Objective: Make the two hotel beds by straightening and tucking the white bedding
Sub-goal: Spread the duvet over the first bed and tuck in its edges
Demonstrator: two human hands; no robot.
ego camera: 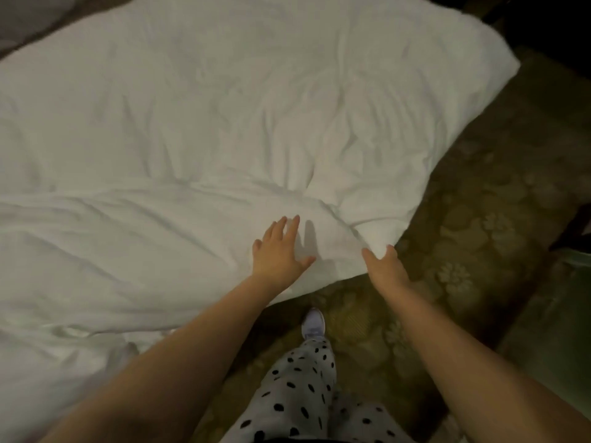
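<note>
Bedding: white duvet [224,123], wrinkled, covers the bed; its near corner overhangs the carpet [479,219].
Left hand [278,251]: flat, fingers spread, pressing the duvet.
Right hand [383,266]: nearer, touching the corner's edge; grip cannot be told.

The right hand [385,266] seems to hide fingers beneath the bedding [224,123].

An olive-green carpet [479,203] with a pale floral pattern covers the floor. At the right edge stands a dark piece of furniture [574,223], a pale green surface [575,266] just below it. The light is dim, and the top right corner lies in shadow.
</note>
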